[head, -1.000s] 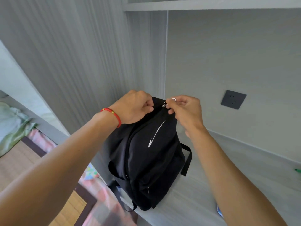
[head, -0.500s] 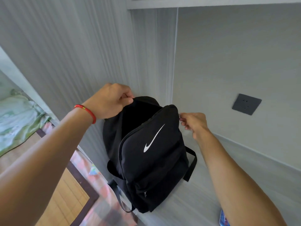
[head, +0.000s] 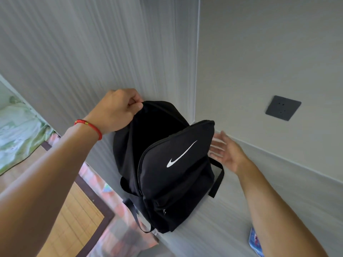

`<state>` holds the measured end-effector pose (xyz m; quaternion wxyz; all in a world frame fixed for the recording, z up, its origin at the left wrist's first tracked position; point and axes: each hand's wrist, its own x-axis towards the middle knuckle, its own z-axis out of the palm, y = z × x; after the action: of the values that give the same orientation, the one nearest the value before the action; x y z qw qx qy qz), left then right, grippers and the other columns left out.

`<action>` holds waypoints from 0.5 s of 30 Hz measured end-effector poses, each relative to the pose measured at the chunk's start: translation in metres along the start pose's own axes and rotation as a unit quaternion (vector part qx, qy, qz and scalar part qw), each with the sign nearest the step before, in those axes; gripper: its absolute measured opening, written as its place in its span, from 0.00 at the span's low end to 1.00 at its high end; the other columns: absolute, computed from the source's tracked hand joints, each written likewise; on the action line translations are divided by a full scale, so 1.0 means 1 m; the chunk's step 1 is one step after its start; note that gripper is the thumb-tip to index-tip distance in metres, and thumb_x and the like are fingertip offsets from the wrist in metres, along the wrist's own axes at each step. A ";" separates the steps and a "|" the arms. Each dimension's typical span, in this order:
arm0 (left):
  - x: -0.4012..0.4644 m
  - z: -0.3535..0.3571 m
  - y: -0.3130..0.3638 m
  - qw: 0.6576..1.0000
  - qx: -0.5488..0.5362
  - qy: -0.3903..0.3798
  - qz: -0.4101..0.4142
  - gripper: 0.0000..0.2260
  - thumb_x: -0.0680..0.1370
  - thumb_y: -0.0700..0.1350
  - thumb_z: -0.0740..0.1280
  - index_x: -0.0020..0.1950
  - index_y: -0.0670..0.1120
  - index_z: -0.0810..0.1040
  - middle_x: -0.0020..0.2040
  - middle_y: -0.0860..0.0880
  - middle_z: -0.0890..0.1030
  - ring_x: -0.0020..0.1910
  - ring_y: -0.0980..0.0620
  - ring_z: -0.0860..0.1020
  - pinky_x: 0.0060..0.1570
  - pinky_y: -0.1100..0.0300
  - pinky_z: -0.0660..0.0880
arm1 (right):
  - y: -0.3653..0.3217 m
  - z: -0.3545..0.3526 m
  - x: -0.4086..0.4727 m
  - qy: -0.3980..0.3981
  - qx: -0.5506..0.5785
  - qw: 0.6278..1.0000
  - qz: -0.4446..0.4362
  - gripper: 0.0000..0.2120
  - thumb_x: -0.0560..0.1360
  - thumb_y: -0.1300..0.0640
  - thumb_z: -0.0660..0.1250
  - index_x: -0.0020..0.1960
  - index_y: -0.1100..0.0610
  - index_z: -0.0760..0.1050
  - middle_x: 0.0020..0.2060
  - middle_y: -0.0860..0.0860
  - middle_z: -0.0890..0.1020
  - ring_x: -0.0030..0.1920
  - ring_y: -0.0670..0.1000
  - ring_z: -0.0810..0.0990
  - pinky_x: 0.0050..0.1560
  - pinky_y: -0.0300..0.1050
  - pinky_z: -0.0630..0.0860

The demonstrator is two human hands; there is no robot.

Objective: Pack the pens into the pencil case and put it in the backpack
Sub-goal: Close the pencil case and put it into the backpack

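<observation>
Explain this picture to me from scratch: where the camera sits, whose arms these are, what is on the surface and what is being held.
The camera is worn on a person's head and looks forward and down, so the two bare arms reaching in belong to the wearer. There is no machine. A black backpack stands on a pale desk, against the wall corner, with its main compartment unzipped and gaping. The left hand, with a red bracelet at the wrist, pinches the bag's top rim and holds it open. The right hand is open beside the bag and holds nothing. A blue patterned object peeks out by the right forearm; I cannot tell what it is.
</observation>
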<state>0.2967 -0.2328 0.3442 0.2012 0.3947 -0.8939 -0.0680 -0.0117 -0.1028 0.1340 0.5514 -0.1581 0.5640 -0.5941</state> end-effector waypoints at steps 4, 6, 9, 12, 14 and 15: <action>-0.002 0.006 0.004 0.999 -0.043 0.019 -0.017 0.02 0.78 0.44 0.67 0.46 0.49 0.79 0.37 0.60 0.77 0.37 0.66 0.75 0.37 0.74 0.65 | -0.031 -0.009 -0.029 -0.173 -0.074 0.973 -0.131 0.27 0.78 0.31 0.57 0.72 0.43 0.73 0.72 0.43 0.74 0.73 0.52 0.70 0.68 0.61 0.71; -0.003 0.010 0.008 0.998 -0.065 0.020 -0.016 0.02 0.77 0.45 0.68 0.46 0.50 0.79 0.37 0.58 0.78 0.38 0.64 0.76 0.38 0.74 0.66 | -0.035 0.005 -0.045 -0.191 -0.129 0.955 -0.187 0.26 0.80 0.34 0.57 0.73 0.44 0.71 0.73 0.44 0.73 0.74 0.50 0.69 0.69 0.58 0.68; -0.003 0.013 0.009 0.996 -0.078 0.035 -0.014 0.02 0.77 0.44 0.68 0.45 0.51 0.79 0.36 0.58 0.78 0.37 0.64 0.76 0.36 0.75 0.66 | -0.036 0.025 -0.067 -0.145 -0.177 0.939 -0.257 0.24 0.80 0.34 0.58 0.58 0.51 0.82 0.55 0.50 0.84 0.58 0.48 0.80 0.61 0.46 0.72; -0.002 0.014 0.005 0.996 -0.065 0.053 -0.005 0.02 0.77 0.43 0.67 0.46 0.49 0.79 0.35 0.58 0.77 0.35 0.62 0.75 0.35 0.75 0.66 | -0.021 0.016 -0.081 -0.108 -0.383 0.881 -0.255 0.28 0.79 0.32 0.56 0.42 0.52 0.83 0.33 0.45 0.79 0.36 0.42 0.76 0.43 0.38 0.71; -0.001 0.015 0.000 0.997 -0.058 0.055 0.000 0.03 0.78 0.42 0.65 0.48 0.47 0.78 0.37 0.55 0.78 0.37 0.56 0.74 0.37 0.69 0.67 | 0.006 0.001 -0.083 -0.079 -0.493 0.830 -0.249 0.26 0.78 0.34 0.59 0.34 0.53 0.76 0.26 0.46 0.71 0.29 0.42 0.68 0.34 0.40 0.65; 0.000 0.015 -0.002 0.997 -0.053 0.056 0.003 0.03 0.79 0.41 0.64 0.49 0.46 0.78 0.39 0.52 0.79 0.38 0.54 0.74 0.40 0.65 0.67 | 0.024 -0.007 -0.083 -0.055 -0.546 0.797 -0.254 0.25 0.77 0.35 0.61 0.31 0.54 0.71 0.25 0.48 0.69 0.27 0.42 0.65 0.33 0.41 0.65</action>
<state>0.2917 -0.2350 0.3300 0.2722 0.3842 -0.8774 -0.0923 0.0222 -0.0246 0.1478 0.2328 -0.6025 0.7033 -0.2969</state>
